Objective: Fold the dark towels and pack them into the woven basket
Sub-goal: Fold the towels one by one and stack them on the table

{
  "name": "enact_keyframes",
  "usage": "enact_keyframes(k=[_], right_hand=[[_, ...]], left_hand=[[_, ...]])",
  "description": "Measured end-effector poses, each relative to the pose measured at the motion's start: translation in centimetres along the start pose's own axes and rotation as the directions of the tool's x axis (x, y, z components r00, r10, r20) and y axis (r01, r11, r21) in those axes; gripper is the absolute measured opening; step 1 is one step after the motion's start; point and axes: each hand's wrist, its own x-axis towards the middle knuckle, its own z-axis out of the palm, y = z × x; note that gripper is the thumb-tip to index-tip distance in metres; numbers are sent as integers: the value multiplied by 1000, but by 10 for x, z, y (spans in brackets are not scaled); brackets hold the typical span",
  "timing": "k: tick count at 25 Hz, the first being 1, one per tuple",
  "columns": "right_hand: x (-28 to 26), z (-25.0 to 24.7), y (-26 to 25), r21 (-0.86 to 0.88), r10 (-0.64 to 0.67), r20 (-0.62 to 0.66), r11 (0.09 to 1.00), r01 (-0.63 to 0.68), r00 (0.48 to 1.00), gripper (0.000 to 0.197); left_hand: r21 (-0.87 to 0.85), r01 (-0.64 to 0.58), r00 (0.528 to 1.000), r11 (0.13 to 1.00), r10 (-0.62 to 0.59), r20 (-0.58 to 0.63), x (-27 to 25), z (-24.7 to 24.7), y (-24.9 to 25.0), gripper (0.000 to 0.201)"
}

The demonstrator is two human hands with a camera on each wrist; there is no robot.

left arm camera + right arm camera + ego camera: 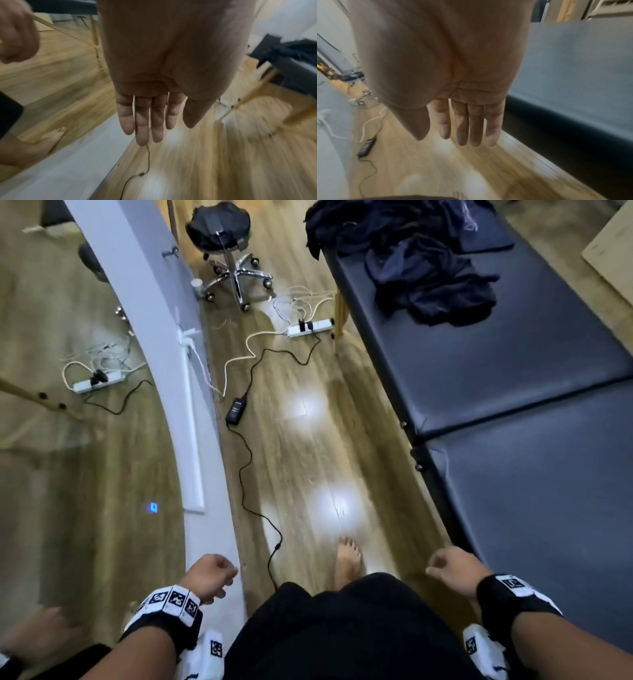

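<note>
Head view showed the person standing barefoot on the wooden floor (301, 460) beside a long padded worktop (513, 378) covered in dark navy vinyl, which ran along the right of the picture. The dark towels (428, 278) lay in a loose, unfolded heap at the far end of that worktop, part of the pile spilling toward its far left corner. No woven basket could be made out in any view.

Both hands hung low in front of the body, empty. The left hand (209, 575) was above the floor near a curved pale wall base (164, 302); in its wrist view the fingers (142, 121) pointed down, straight and slightly spread, holding nothing. The right hand (452, 568) hovered just beside the near left edge of the worktop without touching it; its wrist view showed the fingers (476, 124) extended and relaxed, thumb apart, nothing in the grasp. In the head view both hands looked loosely curled, though that view was blurred.

Each wrist wore a dark band with black-and-white marker tiles (173, 599).

On the floor, a black cable (245, 467) ran from a power brick (236, 409) toward the person's feet, and a white power strip (310, 328) with tangled cords sat near the worktop's wooden leg. A wheeled stool (222, 237) with dark cloth over its seat stood farther off, well apart from the towels.
</note>
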Motion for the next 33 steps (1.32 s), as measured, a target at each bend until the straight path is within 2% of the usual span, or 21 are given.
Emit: enact_keyframes(k=[4,5,10,15,19,21,25,29,31,33], right_hand=[[60,-62,-60,-34,-72,-20,997,72,997,6],[70,-74,-74,-53,-76,-15,996,75,997,6],[122,-126,-127,-100,-62,6,993,63,998,8],[148,-188,-184,-109,33,-36,993,-37,999,23],[152,-235,-229,51,28,-146,999,-21,989,7],[155,-251,-240,140,72,-185,989,-46,980,5],[171,-281,-246,287,149,-207,954,-85,967,3],[201,-333,-247,464,156,-263,886,-17,952,9],[214,-367,-249,544,200,-335,839,16,921,9],[222,-404,-253,549,254,-450,835,41,856,9]], left_hand=[[-86,-42,989,995,29,-142,20,-72,57,15],[-91,-41,989,995,28,-144,26,-85,68,15],[-78,-18,998,997,13,-58,94,-138,118,16],[41,-70,997,997,68,36,182,-208,186,22],[207,-183,980,961,162,113,222,-255,261,23],[277,-245,967,929,214,138,234,-273,306,18],[255,-336,940,907,304,156,270,-290,383,21],[305,-413,911,858,387,145,284,-289,472,15],[343,-483,876,806,450,174,279,-286,527,14],[416,-559,828,718,511,231,271,-280,580,12]])
